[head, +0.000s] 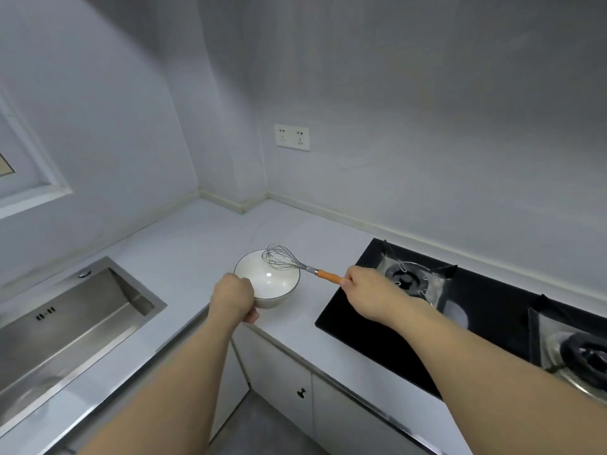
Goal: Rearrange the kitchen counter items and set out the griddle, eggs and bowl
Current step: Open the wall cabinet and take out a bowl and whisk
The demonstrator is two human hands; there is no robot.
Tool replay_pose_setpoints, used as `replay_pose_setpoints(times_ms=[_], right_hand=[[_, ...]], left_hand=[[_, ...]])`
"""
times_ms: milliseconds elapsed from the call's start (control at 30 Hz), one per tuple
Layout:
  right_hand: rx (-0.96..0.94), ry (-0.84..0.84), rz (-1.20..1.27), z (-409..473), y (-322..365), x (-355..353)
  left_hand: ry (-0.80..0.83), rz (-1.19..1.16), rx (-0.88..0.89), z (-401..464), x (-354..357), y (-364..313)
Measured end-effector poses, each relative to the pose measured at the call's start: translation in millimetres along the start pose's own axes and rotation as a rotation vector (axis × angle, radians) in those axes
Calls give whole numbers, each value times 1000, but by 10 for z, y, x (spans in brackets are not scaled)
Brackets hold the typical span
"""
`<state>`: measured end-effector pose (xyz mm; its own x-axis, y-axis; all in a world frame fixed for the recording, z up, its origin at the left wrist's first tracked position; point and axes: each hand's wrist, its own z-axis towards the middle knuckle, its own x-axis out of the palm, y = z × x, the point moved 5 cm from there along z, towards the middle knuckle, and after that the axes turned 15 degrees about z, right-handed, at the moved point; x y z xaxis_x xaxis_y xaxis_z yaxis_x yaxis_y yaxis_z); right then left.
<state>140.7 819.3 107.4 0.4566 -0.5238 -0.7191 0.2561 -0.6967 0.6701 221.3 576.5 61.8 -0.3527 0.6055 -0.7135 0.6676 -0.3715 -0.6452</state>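
Bowl (pixel 267 278): white, glazed, empty; on the counter (pixel 197 244) between sink (pixel 75 320) and stove (pixel 427 326). Likely ceramic, stiff, breakable, slick; best held at the rim. Left hand (pixel 232 298) grips its near rim. Whisk (pixel 297 265): light wire, apparently resting on the far rim; right hand (pixel 364 287) clasps its orange handle.

i see a steel sink (pixel 65 323) sunk in the white counter (pixel 184 244) at left, a black gas hob (pixel 377 336) at right, a double wall socket (pixel 292 137) above, and cabinet doors (pixel 279 372) below.
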Motion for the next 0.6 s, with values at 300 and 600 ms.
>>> replay_pose_setpoints(times_ms=[300, 600], right_hand=[[-19, 22, -21, 1714, 567, 343], [23, 78, -33, 3490, 1352, 905]], left_hand=[[7, 7, 34, 1746, -342, -249], [48, -18, 20, 3757, -746, -213]])
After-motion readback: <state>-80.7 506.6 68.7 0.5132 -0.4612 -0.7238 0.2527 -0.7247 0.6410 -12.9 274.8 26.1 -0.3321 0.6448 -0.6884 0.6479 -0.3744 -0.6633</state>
